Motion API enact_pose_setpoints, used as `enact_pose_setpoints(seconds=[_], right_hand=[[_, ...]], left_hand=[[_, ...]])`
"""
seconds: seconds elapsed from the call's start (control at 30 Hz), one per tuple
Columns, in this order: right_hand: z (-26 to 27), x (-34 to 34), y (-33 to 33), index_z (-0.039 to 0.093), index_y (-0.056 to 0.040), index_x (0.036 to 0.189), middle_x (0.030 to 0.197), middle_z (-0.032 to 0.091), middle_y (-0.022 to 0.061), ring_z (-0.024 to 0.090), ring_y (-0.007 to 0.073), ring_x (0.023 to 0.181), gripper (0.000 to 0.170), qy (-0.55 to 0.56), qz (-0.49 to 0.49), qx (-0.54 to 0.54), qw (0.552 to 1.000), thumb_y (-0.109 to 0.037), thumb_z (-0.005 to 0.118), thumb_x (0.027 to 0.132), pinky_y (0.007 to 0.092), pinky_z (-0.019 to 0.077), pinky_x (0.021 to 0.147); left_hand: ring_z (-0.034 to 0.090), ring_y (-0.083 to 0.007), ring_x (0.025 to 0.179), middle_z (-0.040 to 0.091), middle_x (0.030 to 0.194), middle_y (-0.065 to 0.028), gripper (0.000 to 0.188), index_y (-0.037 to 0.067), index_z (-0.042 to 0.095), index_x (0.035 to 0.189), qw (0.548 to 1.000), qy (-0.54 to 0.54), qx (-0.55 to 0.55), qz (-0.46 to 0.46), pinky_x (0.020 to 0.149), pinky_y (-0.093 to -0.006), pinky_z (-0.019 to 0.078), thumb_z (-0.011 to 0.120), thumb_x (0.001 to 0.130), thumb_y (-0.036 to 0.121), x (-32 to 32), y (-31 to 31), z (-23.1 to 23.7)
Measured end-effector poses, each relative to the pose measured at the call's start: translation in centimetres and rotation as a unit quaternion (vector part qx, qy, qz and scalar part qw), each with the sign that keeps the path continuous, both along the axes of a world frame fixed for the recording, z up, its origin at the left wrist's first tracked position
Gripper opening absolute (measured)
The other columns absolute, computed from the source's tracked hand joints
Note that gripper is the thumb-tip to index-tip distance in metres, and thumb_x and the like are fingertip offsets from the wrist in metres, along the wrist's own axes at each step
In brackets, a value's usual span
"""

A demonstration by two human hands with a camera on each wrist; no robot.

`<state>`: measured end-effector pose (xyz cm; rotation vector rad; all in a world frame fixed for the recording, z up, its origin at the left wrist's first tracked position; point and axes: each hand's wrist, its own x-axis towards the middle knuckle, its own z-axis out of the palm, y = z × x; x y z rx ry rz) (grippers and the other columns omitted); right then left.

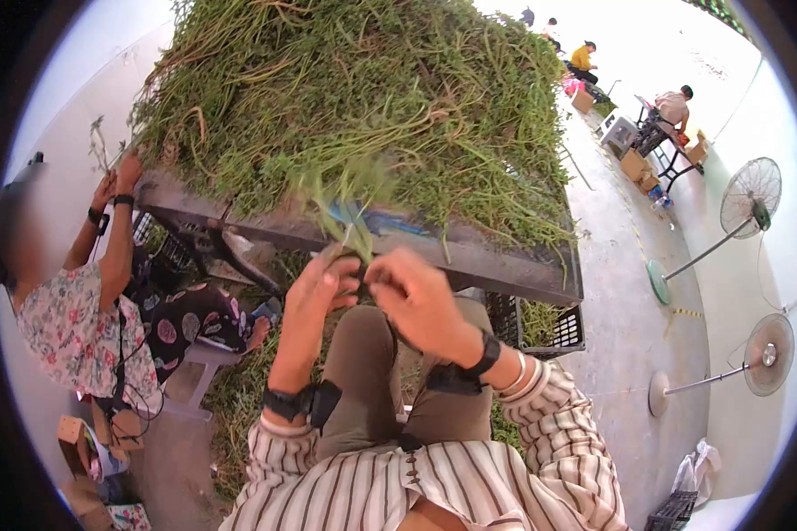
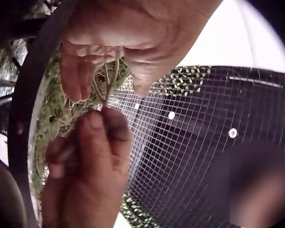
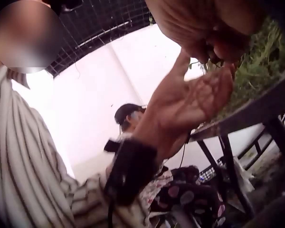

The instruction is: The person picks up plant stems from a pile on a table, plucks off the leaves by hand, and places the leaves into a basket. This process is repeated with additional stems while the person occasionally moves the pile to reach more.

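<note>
In the head view my left hand [image 1: 314, 288] and right hand [image 1: 421, 305] meet just in front of the table's near edge, around thin green plant stems [image 1: 356, 234] with blurred leafy tops. The left wrist view shows the right hand [image 2: 90, 156] below, pinching the joined lower end of the forked stems [image 2: 107, 83]. Above it, the left hand [image 2: 137, 38] has the stems between its thumb and fingers, with other fingers pointing down. In the right wrist view the left palm [image 3: 199, 97] faces the camera, fingertips close to the right hand [image 3: 213, 28].
A large heap of green plants [image 1: 354, 106] covers the table [image 1: 505, 274]. Beneath stands a black crate [image 1: 567, 332] with more greenery. At left a seated person [image 1: 88, 310] handles a sprig. Two standing fans [image 1: 751, 196] and other seated people are at right.
</note>
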<state>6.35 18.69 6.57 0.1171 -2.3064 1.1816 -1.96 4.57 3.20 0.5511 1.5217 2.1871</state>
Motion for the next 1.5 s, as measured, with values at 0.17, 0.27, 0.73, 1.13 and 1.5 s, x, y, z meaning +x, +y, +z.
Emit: enact_pose_setpoints(seconds=[0.17,0.27,0.73,1.13,1.5], right_hand=[[-4.4,1.3,-4.1,0.049,-0.0026,0.092,0.086,0.05,0.0162,0.052,0.0366,0.076,0.017,-0.056,0.124,-0.021,0.991,0.002,0.052,0.076,0.0397,0.043,0.064],[-5.8,1.9,-5.4,0.049,-0.0023,0.094,0.087,0.051,0.0166,0.054,0.0363,0.078,0.017,-0.076,0.162,-0.033,0.983,0.002,0.052,0.078,0.0392,0.0434,0.063],[-2.7,-5.1,-2.0,0.056,-0.001,0.091,0.069,0.051,-0.0024,0.041,0.0025,0.058,0.013,-0.093,0.106,-0.308,0.941,-0.013,0.055,0.085,0.0199,0.035,0.05],[-4.9,-6.3,-2.7,0.052,-0.0064,0.075,0.058,0.049,-0.0012,0.042,0.0049,0.042,0.027,-0.284,0.223,-0.563,0.744,-0.031,0.055,0.087,0.0198,0.0325,0.035],[-7.3,-6.5,-2.2,0.06,-0.0036,0.088,0.064,0.05,-0.0044,0.036,0.002,0.046,0.011,-0.313,0.235,-0.437,0.81,-0.011,0.061,0.081,0.0184,0.0287,0.04]], left_hand=[[0.057,-0.0108,0.074,0.061,0.099,-0.0097,0.035,-0.001,0.05,0.116,0.984,-0.154,0.091,0.011,0.06,-0.0239,0.0487,0.053,0.089,0.022,-1.6,-0.3,0.3],[0.052,-0.0088,0.063,0.062,0.093,-0.009,0.032,-0.002,0.049,0.117,0.979,-0.173,0.105,0.024,0.049,-0.0225,0.0427,0.051,0.089,0.014,-2.0,-1.4,-0.5],[0.041,-0.0044,0.06,0.052,0.074,0.001,0.013,0.002,0.056,0.095,0.967,0.087,-0.171,0.167,0.05,-0.0201,0.0321,0.05,0.089,0.012,-2.2,-4.9,-3.2],[0.055,-0.0348,0.089,0.056,0.097,-0.0167,0.047,0.003,0.048,0.118,0.785,0.416,-0.37,0.271,0.073,-0.0367,0.0456,0.052,0.072,-0.007,-1.8,-3.9,-2.9],[0.056,-0.0351,0.09,0.059,0.098,-0.017,0.035,0.005,0.053,0.113,0.814,0.403,-0.363,0.208,0.075,-0.0364,0.0449,0.052,0.078,-0.001,-1.4,-3.6,-2.9]])
